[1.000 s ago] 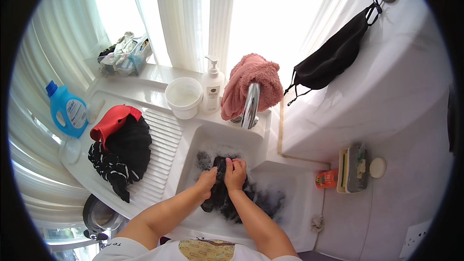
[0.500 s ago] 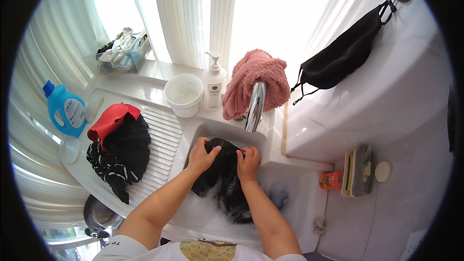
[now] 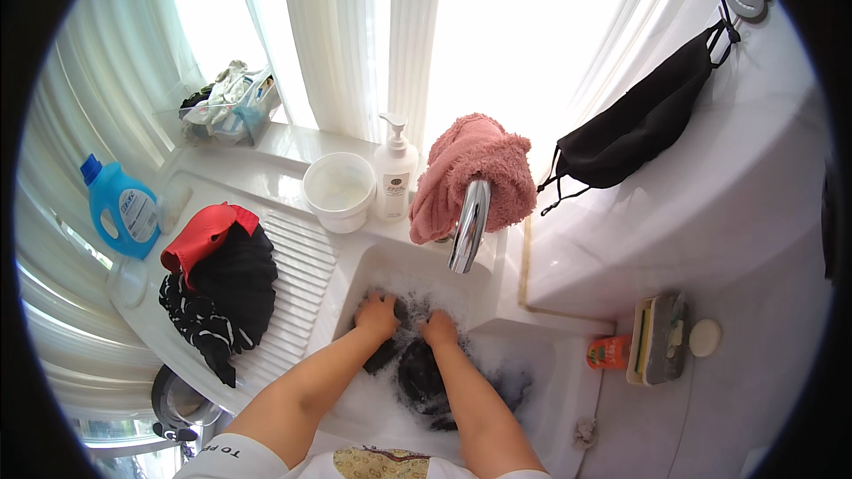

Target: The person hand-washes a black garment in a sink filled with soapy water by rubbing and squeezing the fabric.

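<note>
Both my hands are down in a white sink (image 3: 568,364) of sudsy water, on a soaked black garment (image 3: 421,378). My left hand (image 3: 379,316) is closed on the cloth at its left side, fingers partly under the foam. A short gap away, my right hand (image 3: 438,328) grips the same cloth, its fingertips hidden by water and suds. Much of the garment lies below the surface, so its kind does not show. More dark cloth (image 3: 509,388) floats in the foam right of my right forearm.
Over the sink leans a chrome faucet (image 3: 470,226) with a pink towel (image 3: 448,179) behind it. A ribbed washboard (image 3: 300,270), black clothing (image 3: 238,288) and a red cap visor (image 3: 200,238) lie left. Behind stand a white tub (image 3: 339,195), pump bottle (image 3: 393,182) and blue detergent jug (image 3: 124,208).
Both hands have gone lower, pushing the black garment from above the water down into the suds. The cloth has sunk and spread, and foam now surrounds it. The whole view has shifted slightly.
</note>
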Available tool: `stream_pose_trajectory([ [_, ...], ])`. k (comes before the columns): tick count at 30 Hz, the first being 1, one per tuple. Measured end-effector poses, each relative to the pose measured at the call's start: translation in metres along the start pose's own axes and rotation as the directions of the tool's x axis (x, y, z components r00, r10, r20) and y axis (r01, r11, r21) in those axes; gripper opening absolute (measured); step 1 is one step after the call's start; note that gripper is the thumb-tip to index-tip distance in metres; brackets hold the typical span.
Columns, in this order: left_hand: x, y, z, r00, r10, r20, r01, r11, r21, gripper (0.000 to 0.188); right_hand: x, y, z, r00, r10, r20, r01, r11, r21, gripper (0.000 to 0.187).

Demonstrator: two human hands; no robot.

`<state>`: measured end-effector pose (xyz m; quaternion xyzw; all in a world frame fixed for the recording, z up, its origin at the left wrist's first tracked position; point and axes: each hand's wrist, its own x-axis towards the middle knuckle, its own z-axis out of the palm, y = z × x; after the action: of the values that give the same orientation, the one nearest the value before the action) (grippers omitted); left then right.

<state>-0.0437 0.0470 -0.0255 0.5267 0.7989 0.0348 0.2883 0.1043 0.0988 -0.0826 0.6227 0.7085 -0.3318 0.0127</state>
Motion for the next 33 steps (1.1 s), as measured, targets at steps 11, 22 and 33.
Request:
stream_pose_trajectory([
  [11, -0.048, -0.004, -0.059, 0.991, 0.058, 0.124, 0.132, -0.187, -0.973, 0.033, -0.091, -0.032, -0.072, 0.755, -0.437, -0.489, 0.629, 0.694, 0.351, 0.029],
  [22, -0.064, 0.016, -0.004, 0.933, 0.155, 0.324, 0.359, -0.346, -0.867, 0.053, -0.13, -0.073, -0.033, 0.571, -0.396, -0.719, 0.749, 0.61, 0.258, 0.023],
  [33, -0.056, -0.021, 0.001, 0.743, 0.366, 0.56, 0.654, -0.216, -0.725, 0.041, -0.163, -0.09, -0.02, 0.509, -0.497, -0.703, 0.804, 0.566, 0.182, 0.021],
])
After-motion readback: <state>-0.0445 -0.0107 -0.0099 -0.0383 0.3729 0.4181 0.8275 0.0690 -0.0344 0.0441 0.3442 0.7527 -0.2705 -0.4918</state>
